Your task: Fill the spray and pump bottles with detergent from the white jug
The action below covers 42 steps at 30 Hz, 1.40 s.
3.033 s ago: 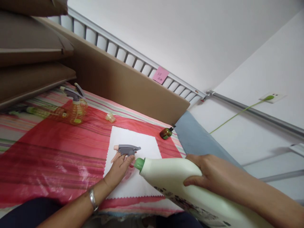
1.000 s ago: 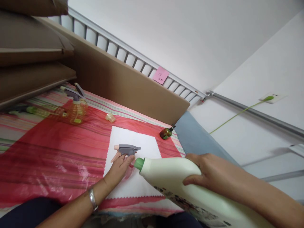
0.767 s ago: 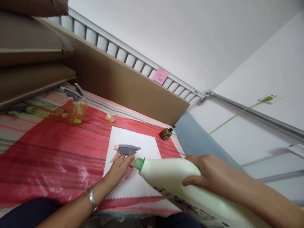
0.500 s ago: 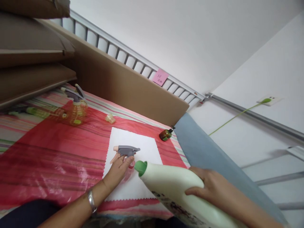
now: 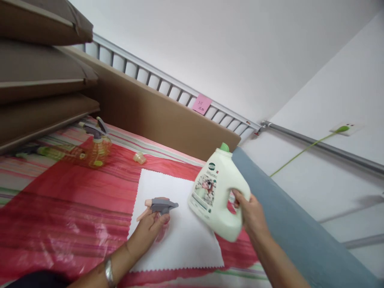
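Observation:
My left hand (image 5: 150, 228) is wrapped round the neck of a spray bottle (image 5: 162, 205). It has a grey and peach trigger head and a clear pinkish body, mostly hidden by my fingers. Below it lies a white sheet (image 5: 186, 252) with zigzag edges. My right hand (image 5: 250, 214) grips the handle of a large pale green detergent jug (image 5: 222, 176), tilted slightly, its green spout pointing up. The jug is over the right side of the sheet; I cannot tell whether its base touches down.
Two yellowish spray bottles (image 5: 97, 152) and a small translucent cap (image 5: 139, 157) are on the red plastic sheet (image 5: 90, 212) at left. Stacked brown boards (image 5: 39, 64) jut in at upper left. A cardboard panel (image 5: 162, 116) and railing (image 5: 132, 70) line the back.
My right hand has swung the jug from a sideways tilt by the spray bottle to nearly upright, farther back. The small amber bottle is now hidden. My left hand keeps its hold.

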Each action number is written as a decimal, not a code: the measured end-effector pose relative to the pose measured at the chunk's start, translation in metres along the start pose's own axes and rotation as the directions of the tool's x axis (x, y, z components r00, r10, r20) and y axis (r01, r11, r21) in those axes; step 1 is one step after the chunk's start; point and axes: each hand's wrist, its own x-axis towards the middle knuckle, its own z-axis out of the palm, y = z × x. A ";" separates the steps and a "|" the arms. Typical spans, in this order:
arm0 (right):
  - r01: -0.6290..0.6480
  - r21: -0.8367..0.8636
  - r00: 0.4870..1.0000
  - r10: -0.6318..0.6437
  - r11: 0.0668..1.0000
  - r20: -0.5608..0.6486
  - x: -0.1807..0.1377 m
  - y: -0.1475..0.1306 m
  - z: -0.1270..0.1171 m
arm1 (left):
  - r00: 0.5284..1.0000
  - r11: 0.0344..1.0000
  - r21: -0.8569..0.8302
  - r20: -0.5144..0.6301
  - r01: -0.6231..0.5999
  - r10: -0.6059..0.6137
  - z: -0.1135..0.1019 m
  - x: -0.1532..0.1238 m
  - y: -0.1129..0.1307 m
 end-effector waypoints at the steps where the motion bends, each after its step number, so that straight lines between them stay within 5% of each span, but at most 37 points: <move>1: 0.004 0.063 1.000 -0.003 0.998 -0.014 0.007 0.007 0.020 | 1.000 1.000 0.009 0.000 -0.013 0.013 0.000 0.000 0.000; 10: 0.035 0.133 0.977 -0.006 0.991 -0.213 0.058 0.043 0.172 | 1.000 0.999 -0.032 0.023 0.007 -0.006 -0.002 -0.002 -0.001; 17: 0.010 0.093 0.981 0.008 0.996 -0.194 0.058 0.063 0.219 | 0.997 0.998 -0.059 0.069 0.029 -0.025 -0.003 0.000 -0.005; 21: 0.041 0.069 0.998 -0.038 0.997 -0.047 0.055 0.063 0.206 | 0.994 0.997 -0.046 0.099 0.060 -0.055 -0.003 0.001 -0.001; 27: 0.200 0.056 0.975 -0.205 0.978 0.090 0.006 0.015 0.129 | 0.994 0.999 0.030 0.101 0.027 -0.030 -0.003 0.001 -0.001; 29: 0.319 0.082 0.852 -0.324 0.944 0.411 -0.030 -0.015 0.105 | 0.997 0.997 0.071 0.081 -0.003 -0.003 -0.002 0.000 -0.003; 31: 0.476 0.052 0.602 -0.369 0.878 0.708 -0.065 -0.043 0.093 | 0.998 0.993 0.115 0.060 -0.017 0.011 -0.001 0.000 -0.004; 33: 0.581 0.045 0.444 -0.363 0.813 0.819 -0.092 -0.063 0.091 | 0.999 0.989 0.146 0.052 -0.021 0.014 0.000 -0.001 -0.007; 34: 0.611 0.025 0.419 -0.351 0.791 0.838 -0.100 -0.068 0.093 | 0.998 0.987 0.157 0.055 -0.026 0.017 0.000 -0.002 -0.009; 42: 0.569 -0.143 0.543 -0.240 0.810 0.805 -0.103 -0.066 0.091 | 0.979 0.957 0.208 0.062 -0.202 0.193 -0.004 0.000 -0.029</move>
